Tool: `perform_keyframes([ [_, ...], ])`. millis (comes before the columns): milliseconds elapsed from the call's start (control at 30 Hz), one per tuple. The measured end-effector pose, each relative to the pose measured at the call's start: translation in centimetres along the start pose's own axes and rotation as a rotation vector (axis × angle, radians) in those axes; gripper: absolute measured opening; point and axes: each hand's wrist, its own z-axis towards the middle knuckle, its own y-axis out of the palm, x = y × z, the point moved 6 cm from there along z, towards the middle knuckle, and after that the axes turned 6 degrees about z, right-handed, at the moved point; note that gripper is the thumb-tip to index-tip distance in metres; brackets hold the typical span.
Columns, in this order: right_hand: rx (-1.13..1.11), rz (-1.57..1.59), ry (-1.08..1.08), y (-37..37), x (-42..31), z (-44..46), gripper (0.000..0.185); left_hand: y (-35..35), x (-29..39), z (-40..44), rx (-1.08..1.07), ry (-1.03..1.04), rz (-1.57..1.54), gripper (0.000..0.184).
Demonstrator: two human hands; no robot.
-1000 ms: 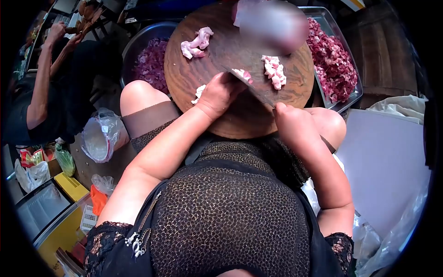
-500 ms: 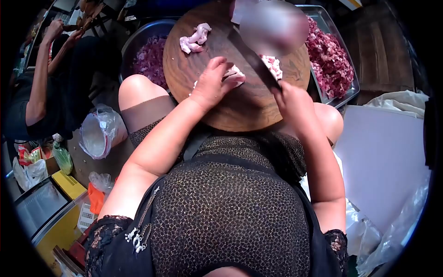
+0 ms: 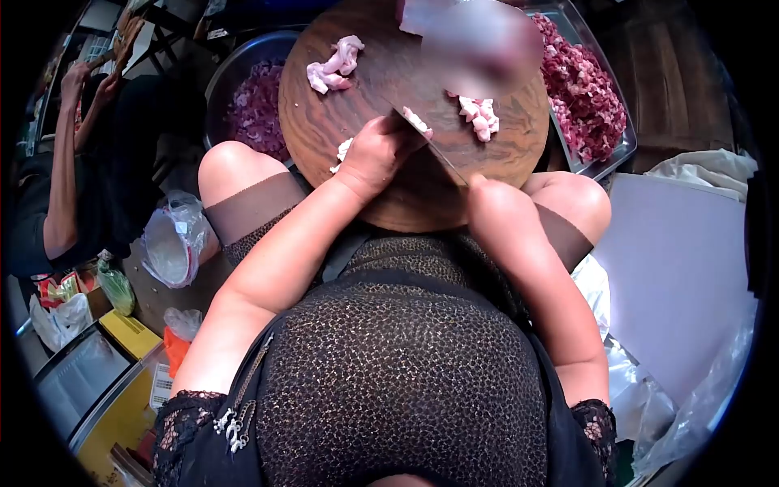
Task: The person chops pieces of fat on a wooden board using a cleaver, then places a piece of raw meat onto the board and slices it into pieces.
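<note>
On the round wooden chopping board (image 3: 341,114), my left hand (image 3: 375,156) has its fingers curled down on a piece of fatty meat (image 3: 418,122), mostly hidden by hand and blade. My right hand (image 3: 501,209) is closed round the handle of a knife (image 3: 445,158). The blade is seen nearly edge-on, slanting up to the left beside my left fingertips. Small cut fatty pieces (image 3: 480,118) lie right of the blade. A longer pale strip (image 3: 336,65) rests at the upper left of the board, and a small white scrap (image 3: 343,152) sits by my left wrist.
A metal tray of chopped meat (image 3: 586,101) stands right of the board, a metal bowl (image 3: 217,101) of meat left. A large meat chunk (image 3: 411,16), partly blurred, lies at the far side. Another person's arm (image 3: 63,178) and a lined bucket (image 3: 172,243) are at left.
The knife has swung left and down to the piece under my left hand, its blade turning edge-on. My left fingers have curled in. The other person's hands have shifted slightly.
</note>
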Motion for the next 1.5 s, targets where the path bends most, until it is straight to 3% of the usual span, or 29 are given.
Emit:
perform_keyframes([
  [133, 0.054, -0.005, -0.023, 1.4, -1.3, 5.8, 0.016, -0.2, -0.5, -0.5, 0.071, 0.046, 0.107, 0.019],
  [200, 0.060, 0.031, -0.021, 0.1, -0.6, 7.2, 0.021, 0.0, -0.6, -0.4, -0.100, 0.017, 0.127, 0.026],
  [233, 0.140, 0.107, -0.032, -0.2, 0.2, 6.8, 0.024, -1.4, -0.1, -0.1, -0.054, -0.106, 0.076, 0.024],
  [333, 0.215, 0.152, 0.024, -0.4, 0.8, 3.4, 0.023, -3.7, -2.9, -0.9, 0.069, -0.116, 0.134, 0.025],
  [400, 0.192, 0.107, 0.031, -0.4, 0.2, 0.3, 0.021, -4.0, -2.8, -1.6, 0.074, -0.047, 0.190, 0.023],
  [467, 0.150, 0.083, 0.000, -0.3, -0.5, -1.6, 0.020, -2.8, -1.2, -1.4, -0.029, 0.228, 0.243, 0.021],
  [533, 0.110, 0.043, 0.022, 0.2, -0.7, -2.2, 0.018, -0.9, -1.6, -1.1, -0.083, 0.172, 0.274, 0.010],
  [600, 0.051, 0.009, 0.046, 1.0, -0.7, -2.3, 0.016, -0.6, -1.6, -1.3, -0.009, 0.185, 0.029, 0.024],
  [733, 0.016, -0.017, -0.008, 1.9, -2.2, 0.7, 0.013, -0.4, -1.4, -1.6, -0.049, 0.172, 0.122, 0.023],
  [800, 0.063, -0.016, -0.060, 2.1, -3.3, 3.9, 0.017, -2.0, 0.3, -1.3, 0.175, 0.222, 0.192, 0.016],
  [867, 0.101, 0.053, -0.067, 2.0, -3.3, 6.7, 0.015, -2.4, 0.0, -1.5, 0.132, 0.193, 0.158, 0.016],
  [933, 0.185, 0.094, -0.040, 0.9, -2.9, 7.5, 0.022, -2.5, -1.7, -1.7, -0.105, 0.023, 0.198, 0.017],
  [967, 0.299, 0.123, 0.019, 0.3, -2.3, 6.6, 0.025, -3.3, -3.2, -1.8, -0.055, -0.078, 0.194, 0.015],
  [1067, 0.209, 0.128, 0.105, -0.2, -0.5, 3.8, 0.026, -5.1, -3.8, -3.4, -0.198, -0.179, 0.268, 0.016],
  [1133, 0.056, 0.150, 0.111, -0.9, -0.9, -0.6, 0.025, -7.0, -2.1, -4.4, -0.175, -0.224, 0.343, 0.016],
  [1200, 0.082, 0.128, 0.078, -0.5, -1.5, -2.4, 0.022, -7.3, -2.0, -4.4, -0.150, -0.256, 0.420, 0.016],
  [1267, 0.101, 0.109, 0.048, 0.2, -1.8, -2.8, 0.021, -5.9, 0.3, -3.8, -0.007, 0.188, 0.443, 0.015],
  [1333, 0.045, 0.053, 0.015, 1.3, -2.2, -2.5, 0.020, -3.8, 0.0, -3.8, 0.021, 0.208, 0.253, 0.015],
  [1500, -0.014, 0.057, -0.025, 2.1, -3.4, -0.7, 0.015, -2.1, -1.7, -3.5, -0.022, 0.143, 0.138, 0.019],
])
